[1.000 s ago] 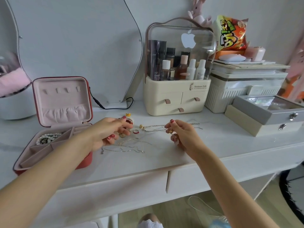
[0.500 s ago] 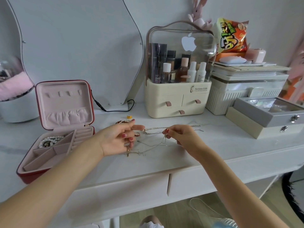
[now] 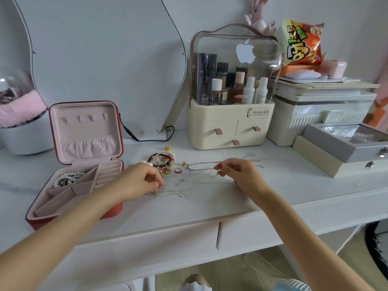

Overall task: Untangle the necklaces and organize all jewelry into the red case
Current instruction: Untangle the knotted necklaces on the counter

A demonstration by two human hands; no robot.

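The red case (image 3: pixel 113 211) lies open at the left of the white table, pink inside, with a pearl bracelet (image 3: pixel 67 179) in its back-left compartment. Thin silver necklaces (image 3: pixel 199 181) lie tangled on the table between my hands. My left hand (image 3: pixel 138 181) has its fingers curled down onto a chain end near the case. My right hand (image 3: pixel 237 173) pinches a chain with a small gold piece at its fingertips. Behind my left hand sit red bead bracelets (image 3: pixel 161 161), a red ring (image 3: pixel 177 170), a gold bead (image 3: pixel 184 163) and a gold charm (image 3: pixel 168 148).
A cream cosmetics organizer (image 3: pixel 231 122) stands at the back centre. White storage boxes (image 3: pixel 319 114) and a grey glass-lid box (image 3: pixel 346 143) fill the right. A mirror with a black cable (image 3: pixel 151 137) stands behind the case. The table's front edge has a drawer (image 3: pixel 147 248).
My left hand has dropped from the raised chain to the table, closer to the case. My right hand has stayed put, still pinching its chain. The chains lie lower and more spread.
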